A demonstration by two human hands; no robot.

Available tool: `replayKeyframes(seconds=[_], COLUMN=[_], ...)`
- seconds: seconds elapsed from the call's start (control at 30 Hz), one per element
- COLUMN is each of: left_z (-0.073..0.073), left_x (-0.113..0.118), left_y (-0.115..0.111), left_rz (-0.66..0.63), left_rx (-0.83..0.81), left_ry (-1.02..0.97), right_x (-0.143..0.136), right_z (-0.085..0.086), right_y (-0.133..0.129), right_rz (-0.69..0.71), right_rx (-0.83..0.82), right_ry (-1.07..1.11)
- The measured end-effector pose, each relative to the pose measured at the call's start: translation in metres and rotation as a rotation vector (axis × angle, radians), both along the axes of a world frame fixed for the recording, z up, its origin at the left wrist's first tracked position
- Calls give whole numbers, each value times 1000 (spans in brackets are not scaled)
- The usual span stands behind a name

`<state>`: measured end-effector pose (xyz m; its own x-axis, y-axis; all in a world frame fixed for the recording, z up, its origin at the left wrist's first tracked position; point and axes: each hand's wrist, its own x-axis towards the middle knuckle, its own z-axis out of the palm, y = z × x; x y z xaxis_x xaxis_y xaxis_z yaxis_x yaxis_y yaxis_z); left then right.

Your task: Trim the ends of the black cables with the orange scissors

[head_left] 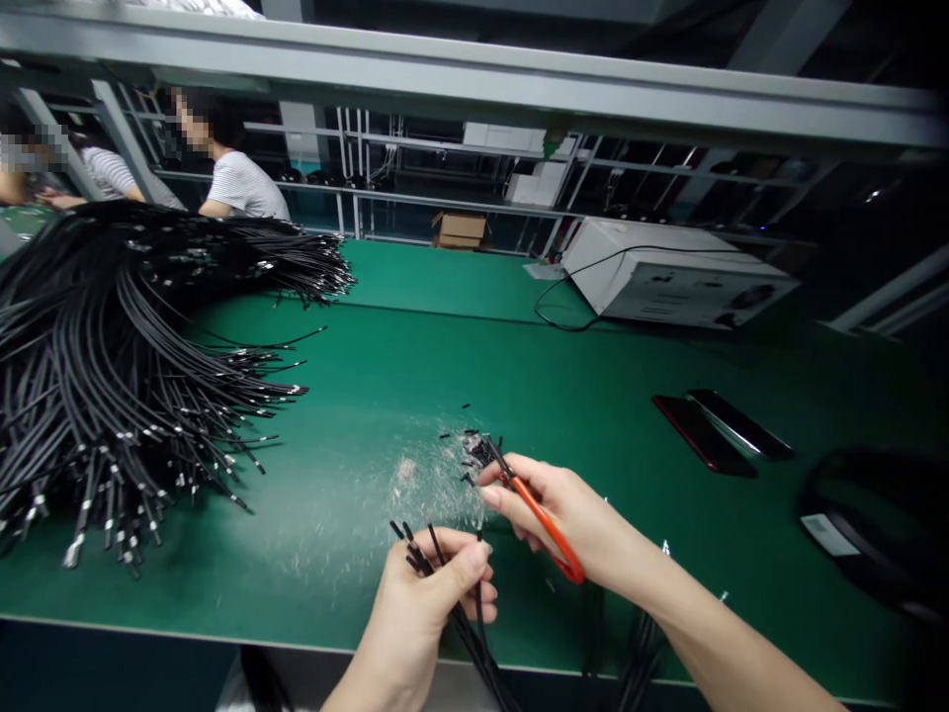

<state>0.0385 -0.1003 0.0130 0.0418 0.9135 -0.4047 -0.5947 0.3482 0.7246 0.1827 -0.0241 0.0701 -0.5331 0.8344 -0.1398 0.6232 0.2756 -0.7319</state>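
My left hand is closed round several black cables, whose ends stick up past the fingers. One cable stands apart between thumb and fingers, its tip near my right hand. Orange-handled scissors rest in my right hand, their dark blades pointing up and left. Thumb and forefinger of that hand are close to the tip of the single cable; whether they touch it is unclear. Just beyond lie short black offcuts and thin, pale strands scattered on the green table.
A large heap of black cables covers the left side. At the back right sits a white machine. Two phones and a black object with a white label lie to the right. Beyond the table, people sit at left.
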Motion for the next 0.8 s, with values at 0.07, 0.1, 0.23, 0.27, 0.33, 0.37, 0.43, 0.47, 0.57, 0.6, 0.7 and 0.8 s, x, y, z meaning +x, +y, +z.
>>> replayKeyframes(seconds=[0.07,0.1,0.23,0.27,0.33,0.37,0.43,0.47,0.57,0.6,0.7,0.8], left_z=[-2,-4,-8,-9,-10,-11,-10,-9,-7,-7,-5,-5], left_x=[1,1,2,2,3,3,3,3,3,3,3,3], left_y=[2,3,6,6,6,6,5,5,4,4,4,5], left_rz=[63,87,136,137,133,129,123,120,124,124,129,140], left_rx=[-38,-58,-90,-85,-70,-67,-72,-75,-95,-102,-109,-95], left_ry=[22,26,34,35,34,33,32,31,36,36,39,51], right_x=[5,7,13,13,12,12,10,9,8,8,8,6], right_z=[1,0,-10,-13,-18,-20,-23,-24,-24,-23,-20,-16], right_y=[-5,-8,-16,-17,-18,-17,-16,-15,-13,-12,-10,-9], right_rz=[36,60,169,195,235,247,259,265,291,304,335,354], right_rx=[314,456,783,814,844,854,873,883,920,930,950,967], right_ry=[-184,-276,-577,-619,-661,-670,-682,-689,-704,-709,-715,-717])
